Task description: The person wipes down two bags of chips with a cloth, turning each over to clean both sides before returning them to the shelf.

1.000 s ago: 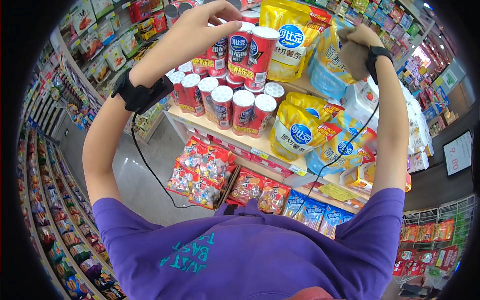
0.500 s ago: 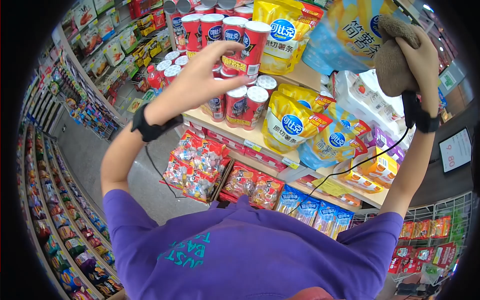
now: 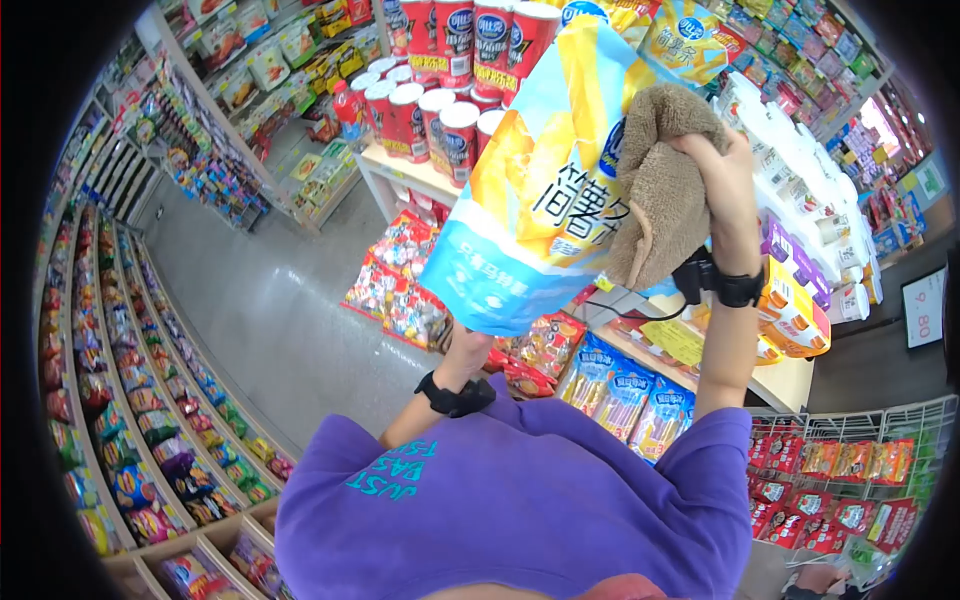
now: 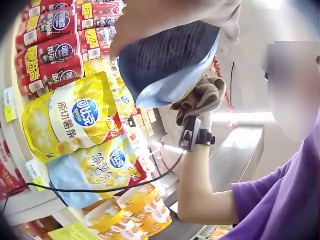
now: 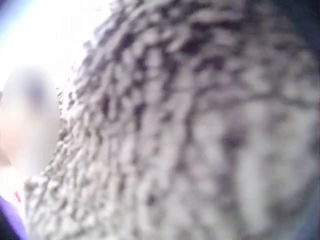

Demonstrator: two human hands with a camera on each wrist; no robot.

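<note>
A blue-and-yellow pouch of potato fries [image 3: 520, 230] is held up in front of the chest, tilted, its printed front facing the head camera. My left hand [image 3: 470, 350] grips it at the lower end, largely hidden behind it; in the left wrist view the left hand [image 4: 160, 22] spans the pouch's plain blue back [image 4: 165, 62]. Bunched in my right hand [image 3: 725, 175] is a brown towel [image 3: 660, 215], which lies against the pouch's upper right side. Blurred towel pile [image 5: 165, 130] fills most of the right wrist view.
Red chip canisters [image 3: 460, 130] stand on the shelf beyond the pouch. Yellow pouches [image 4: 75, 117] show in the left wrist view. White cups [image 3: 800, 180] and orange packs [image 3: 790, 310] are to the right, blue snack bags [image 3: 630, 390] below. A black cable [image 4: 100, 190] crosses the shelf front.
The pouch has come off the upper shelf and towards the chest. My left hand has dropped from beside the canisters to the pouch's lower end; my right hand brought the towel inward.
</note>
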